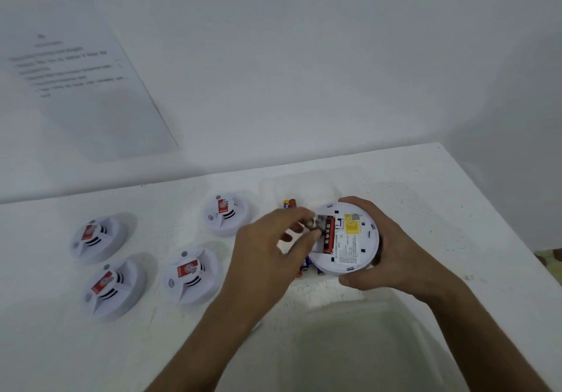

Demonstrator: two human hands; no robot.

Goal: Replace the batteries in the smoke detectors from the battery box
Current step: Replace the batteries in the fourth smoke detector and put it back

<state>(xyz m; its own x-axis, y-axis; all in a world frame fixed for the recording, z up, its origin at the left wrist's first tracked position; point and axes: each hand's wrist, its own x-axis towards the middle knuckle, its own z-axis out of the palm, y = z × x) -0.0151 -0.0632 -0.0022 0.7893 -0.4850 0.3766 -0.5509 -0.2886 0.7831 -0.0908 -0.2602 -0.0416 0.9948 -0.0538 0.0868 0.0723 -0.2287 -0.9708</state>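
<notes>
Smoke detector point(349, 239): round white plastic unit, held back-side up above the white table point(456, 209), over a clear plastic battery box point(270, 188) whose walls are faint against the surface. The right hand point(392, 257) grips its rim, thumb on the near edge and fingers curled over the far edge. The battery bay on the left part of the back is open. One red-and-black battery point(329, 235) lies lengthwise in the bay; its label carries vertical Chinese characters, too blurred to read. A yellow sticker point(352, 225) and a block of fine printed text sit beside the bay, both illegible.

The left hand point(273, 248) has its fingers curled at the bay's left edge, pinching a small metallic object point(310, 223); motion blur prevents identification.

Loose batteries point(289, 203) with blue, orange and red wrappers show in the box beyond the left hand, and more below the detector.

Four further smoke detectors stand face up on the table to the left, in two pairs: point(226, 213), point(190, 274), point(97, 238), point(111, 288). Each bears a red label with a white mark, unreadable.

A printed sheet point(85, 78) is fixed to the wall, its text blurred. A translucent bin point(365, 346) stands at the near edge.
</notes>
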